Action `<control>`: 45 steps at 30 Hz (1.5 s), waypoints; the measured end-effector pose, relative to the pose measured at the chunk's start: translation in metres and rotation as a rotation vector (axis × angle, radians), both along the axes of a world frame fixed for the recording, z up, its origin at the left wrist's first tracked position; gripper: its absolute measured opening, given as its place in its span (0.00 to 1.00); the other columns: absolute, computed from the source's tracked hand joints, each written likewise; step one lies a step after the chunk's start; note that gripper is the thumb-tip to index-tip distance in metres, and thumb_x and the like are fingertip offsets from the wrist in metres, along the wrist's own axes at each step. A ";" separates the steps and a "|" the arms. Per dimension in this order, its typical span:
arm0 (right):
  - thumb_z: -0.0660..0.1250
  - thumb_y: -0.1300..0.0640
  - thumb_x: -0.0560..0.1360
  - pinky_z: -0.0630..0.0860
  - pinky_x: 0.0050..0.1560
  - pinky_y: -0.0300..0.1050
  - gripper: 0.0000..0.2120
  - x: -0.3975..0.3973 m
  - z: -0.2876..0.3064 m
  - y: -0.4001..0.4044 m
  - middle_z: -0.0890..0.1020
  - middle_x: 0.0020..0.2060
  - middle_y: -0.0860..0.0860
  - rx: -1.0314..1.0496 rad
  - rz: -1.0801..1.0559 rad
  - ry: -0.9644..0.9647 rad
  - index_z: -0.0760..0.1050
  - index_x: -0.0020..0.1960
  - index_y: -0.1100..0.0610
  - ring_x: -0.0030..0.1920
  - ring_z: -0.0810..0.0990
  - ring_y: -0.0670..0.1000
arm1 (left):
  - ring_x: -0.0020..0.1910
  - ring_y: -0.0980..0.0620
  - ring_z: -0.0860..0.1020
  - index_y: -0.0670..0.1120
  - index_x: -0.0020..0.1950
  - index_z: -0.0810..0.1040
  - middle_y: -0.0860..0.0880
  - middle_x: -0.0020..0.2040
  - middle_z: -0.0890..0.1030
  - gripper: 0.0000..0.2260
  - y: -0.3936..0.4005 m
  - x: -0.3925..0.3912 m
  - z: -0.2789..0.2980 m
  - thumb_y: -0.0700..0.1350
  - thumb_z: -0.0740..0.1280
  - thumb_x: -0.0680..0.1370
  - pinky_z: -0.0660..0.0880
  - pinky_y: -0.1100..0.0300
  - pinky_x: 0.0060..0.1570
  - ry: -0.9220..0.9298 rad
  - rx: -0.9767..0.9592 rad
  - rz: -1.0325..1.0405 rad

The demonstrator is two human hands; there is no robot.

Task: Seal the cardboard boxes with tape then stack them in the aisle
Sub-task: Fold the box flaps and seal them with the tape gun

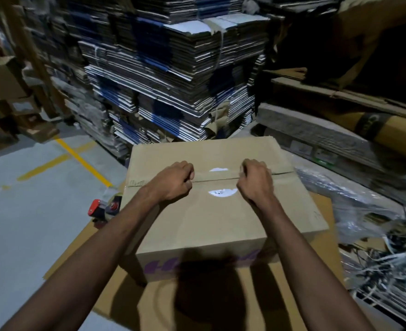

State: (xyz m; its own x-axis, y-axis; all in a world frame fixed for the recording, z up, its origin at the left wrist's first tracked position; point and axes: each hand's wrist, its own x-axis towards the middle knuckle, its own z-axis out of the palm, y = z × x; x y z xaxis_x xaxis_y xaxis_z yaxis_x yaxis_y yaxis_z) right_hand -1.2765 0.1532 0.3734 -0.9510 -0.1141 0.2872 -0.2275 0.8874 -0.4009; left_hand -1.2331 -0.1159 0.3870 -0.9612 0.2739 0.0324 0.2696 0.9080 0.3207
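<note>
Head view, box: I see the cardboard box [221,211] lying flat on a cardboard sheet [292,295] spread on the floor, flaps down and meeting in a centre seam that runs left to right under my hands.

Head view, tape: clear tape [217,179] lies glossy along the middle of the seam; at the far right end the seam looks bare, so I judge the sealing unfinished or only just laid.

Head view, left hand: my left hand [173,181] rests on the lid at the seam, fingers curled under with knuckles down; whether they pinch anything I cannot tell.

Head view, right hand: my right hand [254,181] sits further along the same seam, fingers curled likewise; I cannot tell if they grip tape or merely press.

Head view, dispenser: the tape dispenser [105,209], with a red part, lies just beside the box's left side.

Handling: I judge the board stiff at edges and corners but springy mid-lid, where the flaps meet unsupported; weight unknown, contents hidden.

Grasp: I would take it at the two short sides low down, palms flat, not by the taped seam, which is slick.

Surroundings: a stack of flattened cartons [168,80] stands behind, and a yellow floor line [82,161] to the left.
</note>
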 end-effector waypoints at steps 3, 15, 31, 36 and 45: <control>0.64 0.59 0.77 0.72 0.49 0.54 0.04 0.010 0.000 -0.034 0.81 0.44 0.55 -0.082 0.184 -0.061 0.76 0.44 0.56 0.49 0.76 0.62 | 0.48 0.47 0.71 0.51 0.49 0.70 0.50 0.47 0.73 0.09 0.037 -0.010 0.006 0.51 0.58 0.71 0.72 0.45 0.52 -0.034 0.035 -0.050; 0.64 0.62 0.77 0.75 0.46 0.53 0.06 -0.017 0.012 0.104 0.80 0.46 0.59 0.077 -0.094 0.008 0.79 0.46 0.61 0.49 0.76 0.62 | 0.50 0.51 0.66 0.51 0.55 0.71 0.53 0.51 0.70 0.12 0.050 -0.020 -0.013 0.50 0.56 0.74 0.66 0.50 0.54 0.041 0.001 -0.086; 0.62 0.60 0.79 0.73 0.48 0.54 0.05 -0.010 0.010 0.065 0.75 0.43 0.56 0.066 0.131 0.033 0.75 0.46 0.59 0.45 0.74 0.60 | 0.51 0.49 0.67 0.54 0.59 0.73 0.52 0.52 0.70 0.22 -0.039 0.027 0.000 0.64 0.49 0.76 0.64 0.50 0.52 0.058 -0.035 0.118; 0.64 0.63 0.79 0.71 0.50 0.54 0.03 0.010 -0.001 -0.009 0.77 0.43 0.56 -0.009 0.316 0.040 0.77 0.47 0.59 0.47 0.75 0.61 | 0.52 0.49 0.67 0.56 0.60 0.74 0.53 0.52 0.71 0.19 -0.073 0.052 -0.009 0.62 0.50 0.79 0.65 0.48 0.53 0.120 -0.003 0.218; 0.63 0.66 0.76 0.72 0.51 0.57 0.03 0.047 -0.006 -0.126 0.76 0.43 0.57 -0.088 0.481 0.021 0.75 0.45 0.61 0.46 0.74 0.61 | 0.56 0.49 0.66 0.53 0.61 0.78 0.54 0.51 0.71 0.12 -0.080 0.062 -0.022 0.51 0.61 0.80 0.57 0.55 0.53 0.187 0.216 0.221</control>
